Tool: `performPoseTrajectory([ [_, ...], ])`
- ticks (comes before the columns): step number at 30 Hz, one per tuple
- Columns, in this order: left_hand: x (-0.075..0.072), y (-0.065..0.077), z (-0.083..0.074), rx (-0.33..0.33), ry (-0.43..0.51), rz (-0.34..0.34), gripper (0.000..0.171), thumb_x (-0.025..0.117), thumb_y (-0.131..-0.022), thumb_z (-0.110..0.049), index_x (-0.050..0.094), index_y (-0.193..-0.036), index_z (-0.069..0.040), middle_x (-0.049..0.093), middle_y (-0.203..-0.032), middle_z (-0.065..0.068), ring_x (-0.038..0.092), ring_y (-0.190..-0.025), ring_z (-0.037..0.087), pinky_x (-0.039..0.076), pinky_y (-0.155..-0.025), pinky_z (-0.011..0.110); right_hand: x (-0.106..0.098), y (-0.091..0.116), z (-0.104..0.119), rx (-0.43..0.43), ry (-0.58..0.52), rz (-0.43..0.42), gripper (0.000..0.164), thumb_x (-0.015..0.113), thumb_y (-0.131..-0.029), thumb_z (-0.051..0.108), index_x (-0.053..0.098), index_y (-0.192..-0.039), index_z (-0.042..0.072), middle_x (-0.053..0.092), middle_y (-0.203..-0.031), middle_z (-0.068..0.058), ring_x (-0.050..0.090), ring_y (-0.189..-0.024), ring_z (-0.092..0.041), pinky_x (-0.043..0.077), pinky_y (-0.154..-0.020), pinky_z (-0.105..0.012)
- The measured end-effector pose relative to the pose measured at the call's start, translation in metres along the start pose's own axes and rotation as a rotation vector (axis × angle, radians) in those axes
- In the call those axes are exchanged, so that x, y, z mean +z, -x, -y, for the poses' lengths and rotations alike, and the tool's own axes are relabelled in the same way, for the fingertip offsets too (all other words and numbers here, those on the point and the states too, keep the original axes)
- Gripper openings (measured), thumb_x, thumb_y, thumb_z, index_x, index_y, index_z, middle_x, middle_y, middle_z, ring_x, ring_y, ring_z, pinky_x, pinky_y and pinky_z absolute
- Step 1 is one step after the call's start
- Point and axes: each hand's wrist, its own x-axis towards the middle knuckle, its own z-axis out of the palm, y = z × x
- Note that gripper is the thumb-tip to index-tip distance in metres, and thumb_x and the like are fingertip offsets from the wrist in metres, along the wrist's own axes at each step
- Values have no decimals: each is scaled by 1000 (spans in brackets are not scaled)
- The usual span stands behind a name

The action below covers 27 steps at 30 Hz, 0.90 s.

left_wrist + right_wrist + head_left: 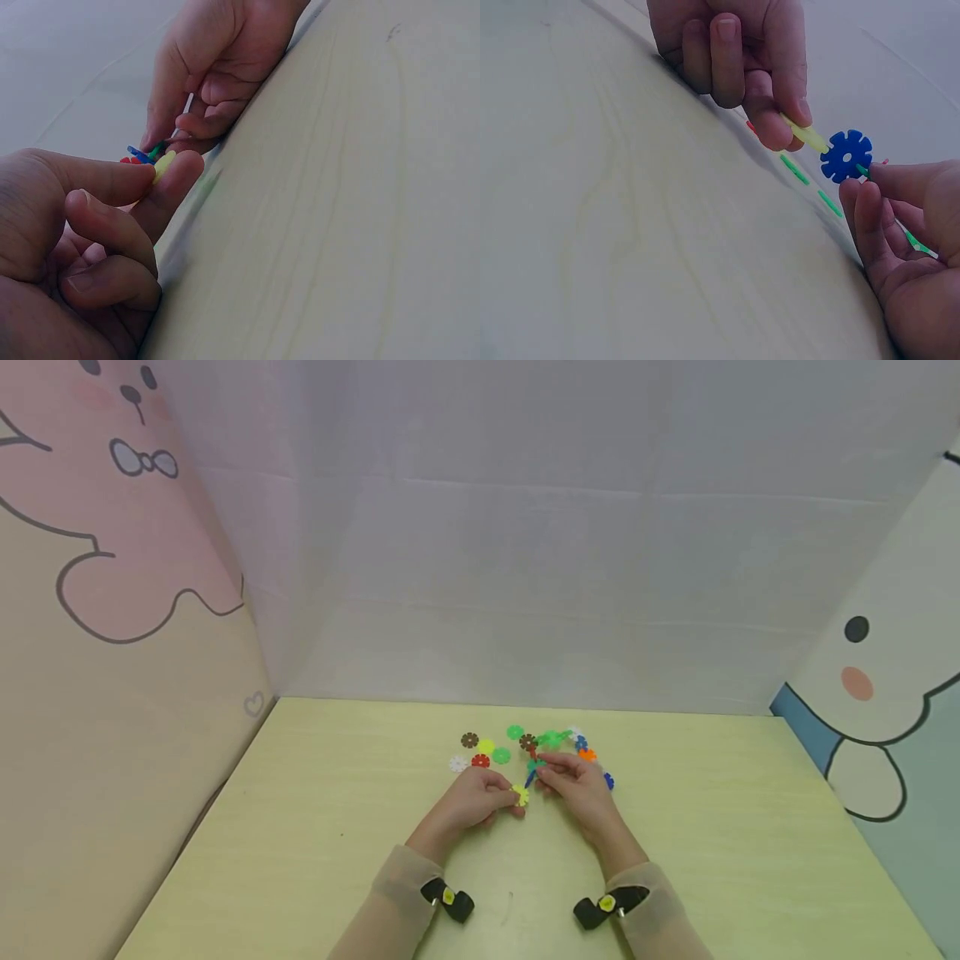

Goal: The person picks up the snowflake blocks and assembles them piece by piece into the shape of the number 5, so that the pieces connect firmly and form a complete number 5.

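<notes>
My left hand (474, 797) pinches a yellow notched plastic disc (521, 796) between thumb and fingers. My right hand (579, 789) pinches a green disc (535, 766) joined to a blue notched disc (847, 142). In the right wrist view, the yellow disc, seen edge-on, meets the blue disc's rim; I cannot tell whether their slots interlock. Past the green one, a red disc (532, 751) and a brown disc (528, 742) appear linked in a chain. It seems to curve on through green, white, blue and orange discs, partly behind my right hand.
Left of the chain lie separate discs on the pale wooden table (337, 793): brown (469, 740), yellow (487, 746), white (457, 764), red (481, 761) and two green ones (502, 756). A white backdrop (525, 610) stands along the table's far edge, with printed panels either side.
</notes>
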Motion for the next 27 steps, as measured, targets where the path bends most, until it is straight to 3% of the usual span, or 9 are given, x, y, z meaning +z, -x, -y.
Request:
performPoseTrajectory([
  [27, -2, 0, 1, 11, 84, 17, 10, 76, -100, -10, 77, -96, -1, 82, -86, 9, 39, -45, 5, 31, -46, 20, -1, 0, 0, 5, -5, 16, 32, 74, -102, -3, 69, -132, -12, 78, -107, -16, 78, -91, -20, 62, -81, -26],
])
